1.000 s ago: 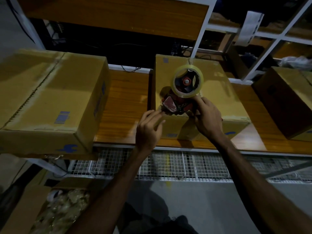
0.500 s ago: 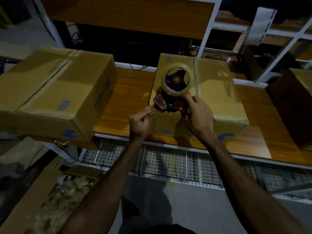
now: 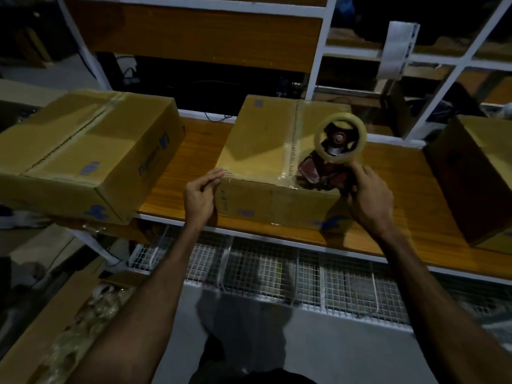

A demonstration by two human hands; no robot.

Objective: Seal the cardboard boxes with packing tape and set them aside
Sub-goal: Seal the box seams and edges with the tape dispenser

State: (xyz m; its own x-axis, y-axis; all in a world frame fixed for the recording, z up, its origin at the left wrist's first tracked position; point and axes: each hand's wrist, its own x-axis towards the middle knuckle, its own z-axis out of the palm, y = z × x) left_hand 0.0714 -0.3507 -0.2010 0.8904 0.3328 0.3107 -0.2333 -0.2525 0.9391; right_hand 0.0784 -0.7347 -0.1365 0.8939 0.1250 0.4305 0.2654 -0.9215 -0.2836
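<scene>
Cardboard of the middle box (image 3: 266,142) is judged stiff yet dentable — its near-left corner is pinched by the left hand (image 3: 200,195), the tape dispenser (image 3: 329,162) gripped by the right hand (image 3: 370,194) — best steadied at edges.

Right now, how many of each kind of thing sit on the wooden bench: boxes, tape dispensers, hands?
Cardboard boxes: 3, left, middle, right
Tape dispensers: 1
Hands: 2, left hand, right hand
Total: 6

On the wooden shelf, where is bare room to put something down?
Bare wood shows between the left box and the middle box, and between that and the right box. The front edge is narrow.
</scene>
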